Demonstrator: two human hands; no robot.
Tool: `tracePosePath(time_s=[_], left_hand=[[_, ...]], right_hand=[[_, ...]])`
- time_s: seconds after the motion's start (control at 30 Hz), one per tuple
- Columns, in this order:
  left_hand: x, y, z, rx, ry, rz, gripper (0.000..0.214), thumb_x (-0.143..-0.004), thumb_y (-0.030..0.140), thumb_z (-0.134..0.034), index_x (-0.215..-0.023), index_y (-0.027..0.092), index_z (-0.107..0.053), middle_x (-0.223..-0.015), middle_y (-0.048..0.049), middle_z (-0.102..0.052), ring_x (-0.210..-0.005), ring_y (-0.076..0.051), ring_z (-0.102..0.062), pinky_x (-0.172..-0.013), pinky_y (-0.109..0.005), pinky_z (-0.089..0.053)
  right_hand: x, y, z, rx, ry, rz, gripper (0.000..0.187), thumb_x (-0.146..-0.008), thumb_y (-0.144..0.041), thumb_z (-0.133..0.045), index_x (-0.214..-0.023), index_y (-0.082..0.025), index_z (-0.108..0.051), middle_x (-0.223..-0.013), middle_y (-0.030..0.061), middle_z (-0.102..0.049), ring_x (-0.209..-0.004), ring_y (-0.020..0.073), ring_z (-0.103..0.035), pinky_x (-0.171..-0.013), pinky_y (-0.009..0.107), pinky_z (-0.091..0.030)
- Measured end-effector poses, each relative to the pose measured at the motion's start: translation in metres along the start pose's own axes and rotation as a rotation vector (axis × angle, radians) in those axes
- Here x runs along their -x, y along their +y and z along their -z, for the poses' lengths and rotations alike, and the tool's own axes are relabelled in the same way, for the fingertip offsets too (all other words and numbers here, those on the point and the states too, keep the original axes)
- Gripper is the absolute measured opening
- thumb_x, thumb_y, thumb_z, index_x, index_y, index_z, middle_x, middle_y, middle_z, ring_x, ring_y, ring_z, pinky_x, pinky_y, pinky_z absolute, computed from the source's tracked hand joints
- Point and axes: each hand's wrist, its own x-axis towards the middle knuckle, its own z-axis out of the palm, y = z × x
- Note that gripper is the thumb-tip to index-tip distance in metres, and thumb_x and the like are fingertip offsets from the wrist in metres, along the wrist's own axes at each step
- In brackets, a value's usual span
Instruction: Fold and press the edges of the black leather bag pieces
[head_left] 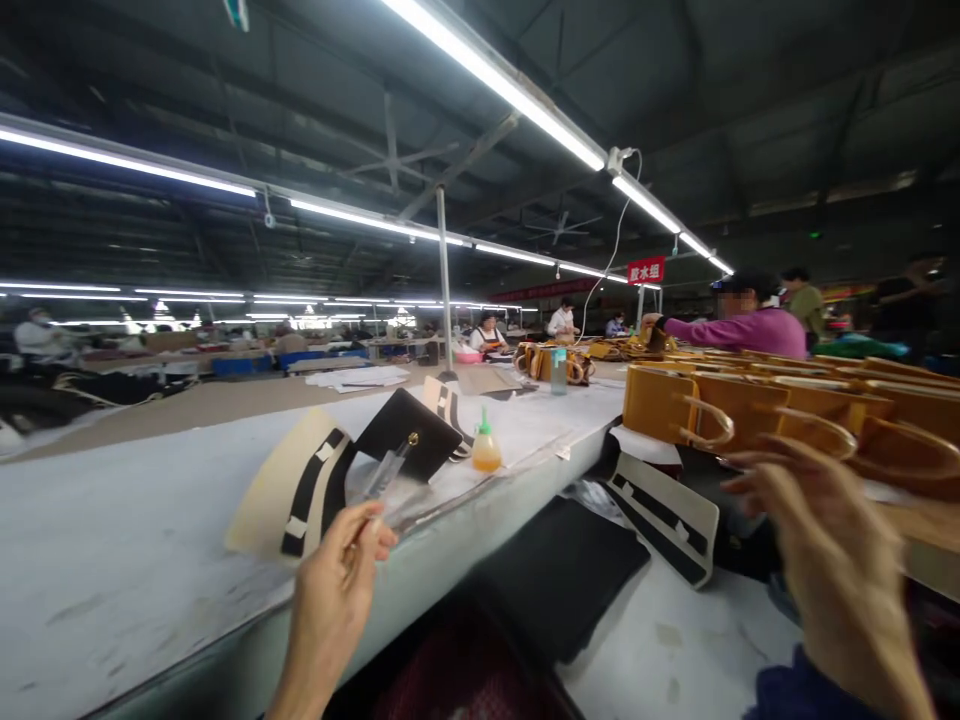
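My left hand (337,575) is closed in a pinch at the table's front edge. A thin translucent strip (386,474) stands up from its fingertips; its exact kind is unclear. Just behind it a black flap (409,432) with a small gold stud leans beside a curved cream panel (281,485) with black bands. My right hand (832,560) hovers at the right, blurred, fingers stretched out with nothing visible in them. Beneath and left of it lie a cream-and-black panel (664,515) and a stack of black sheets (559,570) on a lower surface.
A small bottle (486,450) with a green tip and amber liquid stands on the white-covered table (150,520). Rows of tan bags (660,402) with looped handles fill the right side. A person in a purple top (750,330) works behind them. A pole (444,280) rises mid-table.
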Motion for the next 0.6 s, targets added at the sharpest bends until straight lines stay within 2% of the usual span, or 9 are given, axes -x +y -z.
tracePosePath(time_s=[0.07, 0.1, 0.13, 0.2, 0.27, 0.37, 0.6], left_hand=[[0.005, -0.002, -0.010, 0.017, -0.080, 0.004, 0.037, -0.093, 0.051, -0.051, -0.104, 0.017, -0.062, -0.073, -0.0028, -0.068, -0.063, -0.017, -0.062, -0.057, -0.026, -0.052], [0.007, -0.003, -0.014, 0.019, -0.113, 0.006, 0.036, -0.094, 0.050, -0.050, -0.102, 0.018, -0.063, -0.072, -0.0024, -0.067, -0.063, -0.017, -0.061, -0.057, -0.026, -0.051], [0.008, -0.005, -0.018, 0.019, -0.147, 0.009, 0.035, -0.094, 0.049, -0.049, -0.099, 0.018, -0.063, -0.071, -0.0022, -0.066, -0.062, -0.017, -0.061, -0.056, -0.026, -0.050], [0.011, -0.008, -0.025, 0.023, -0.207, 0.024, 0.035, -0.095, 0.049, -0.047, -0.098, 0.018, -0.064, -0.071, -0.0024, -0.066, -0.062, -0.017, -0.061, -0.055, -0.026, -0.049], [0.014, -0.012, -0.031, 0.030, -0.256, 0.040, 0.036, -0.097, 0.049, -0.045, -0.099, 0.018, -0.063, -0.072, -0.0027, -0.065, -0.062, -0.016, -0.060, -0.053, -0.026, -0.047], [0.018, -0.019, -0.038, 0.043, -0.311, 0.069, 0.036, -0.098, 0.048, -0.042, -0.100, 0.017, -0.061, -0.071, -0.0028, -0.065, -0.060, -0.016, -0.059, -0.051, -0.025, -0.044], [0.024, -0.022, -0.047, 0.022, -0.434, 0.096, 0.034, -0.099, 0.045, -0.042, -0.092, 0.018, -0.062, -0.069, -0.0034, -0.066, -0.059, -0.016, -0.059, -0.051, -0.024, -0.041]], right_hand=[[-0.023, 0.001, -0.045, -0.009, -0.188, -0.017, 0.026, -0.100, -0.039, -0.054, -0.118, -0.023, -0.063, -0.115, 0.0073, -0.066, -0.091, 0.0172, -0.066, -0.077, 0.035, -0.058], [-0.033, -0.001, -0.073, -0.010, -0.302, -0.004, 0.029, -0.098, -0.037, -0.059, -0.120, -0.018, -0.061, -0.111, 0.0064, -0.066, -0.090, 0.0178, -0.067, -0.079, 0.038, -0.058], [-0.040, -0.004, -0.101, 0.001, -0.406, 0.016, 0.029, -0.095, -0.036, -0.063, -0.118, -0.018, -0.062, -0.113, 0.0068, -0.066, -0.094, 0.0194, -0.066, -0.083, 0.041, -0.057], [-0.046, -0.010, -0.153, 0.032, -0.560, 0.069, 0.035, -0.093, -0.035, -0.066, -0.124, -0.019, -0.061, -0.131, 0.0090, -0.059, -0.117, 0.0261, -0.059, -0.099, 0.050, -0.049], [-0.042, -0.012, -0.190, 0.080, -0.684, 0.083, 0.037, -0.093, -0.035, -0.066, -0.127, -0.022, -0.060, -0.139, 0.0097, -0.054, -0.124, 0.0282, -0.054, -0.103, 0.054, -0.044], [-0.034, -0.005, -0.211, 0.127, -0.781, 0.119, 0.041, -0.093, -0.037, -0.066, -0.130, -0.021, -0.058, -0.142, 0.0098, -0.052, -0.129, 0.0302, -0.049, -0.107, 0.057, -0.040], [-0.036, 0.018, -0.216, 0.202, -0.792, 0.102, 0.042, -0.093, -0.039, -0.065, -0.129, -0.019, -0.057, -0.134, 0.0099, -0.055, -0.122, 0.0288, -0.054, -0.101, 0.054, -0.044]])
